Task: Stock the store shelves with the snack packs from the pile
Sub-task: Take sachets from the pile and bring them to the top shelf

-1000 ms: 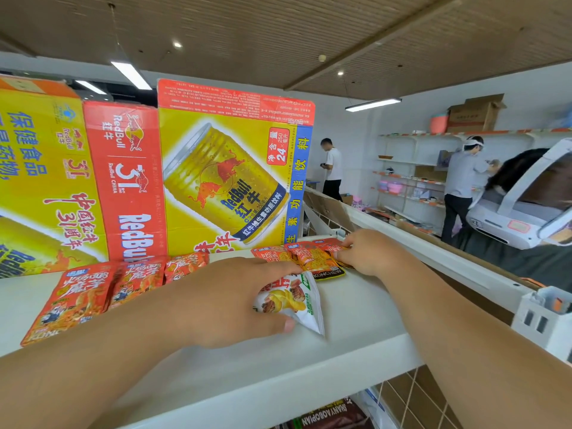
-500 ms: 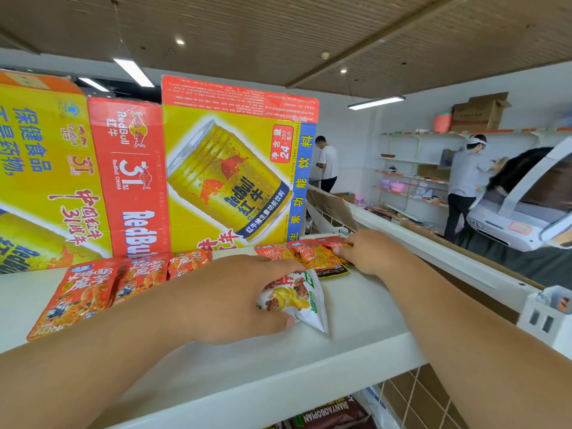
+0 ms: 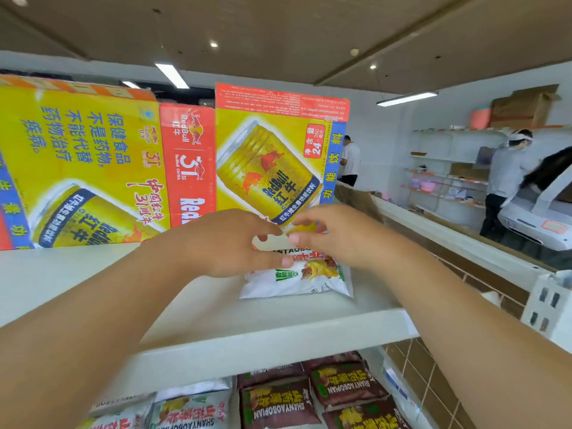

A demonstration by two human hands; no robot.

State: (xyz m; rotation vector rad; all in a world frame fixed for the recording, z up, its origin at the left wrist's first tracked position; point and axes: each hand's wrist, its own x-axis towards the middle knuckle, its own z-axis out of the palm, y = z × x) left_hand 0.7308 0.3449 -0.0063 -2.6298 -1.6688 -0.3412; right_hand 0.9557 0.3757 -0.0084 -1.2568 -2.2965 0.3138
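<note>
While both arms reach over the front edge of the top shelf point(image 3: 278, 335), the left hand point(image 3: 229, 243) and the right hand point(image 3: 328, 233) meet at the far end of a white snack pack point(image 3: 303, 280). The pack lies on the shelf near its right end, with its printed face up and its near edge pointing towards the camera. Most of the pack sits below and in front of the two hands, and only its upper strip is under them.

The left hand's fingers curl over that strip and its thumb point(image 3: 286, 261) presses onto the pack's face. The right hand's fingertips point(image 3: 294, 238) are bunched at the same edge and seem to pinch it, though motion blur softens the exact contact. The two hands are just beside each other, nearly touching.

Behind them, large yellow and red Red Bull cartons point(image 3: 269, 159) stand upright along the back of the shelf. On the shelf below lie brown snack packs point(image 3: 340, 385), with white ones point(image 3: 192, 410) to their left. Two people point(image 3: 507, 181) stand at white wall shelving well apart from the hands, across the room.
</note>
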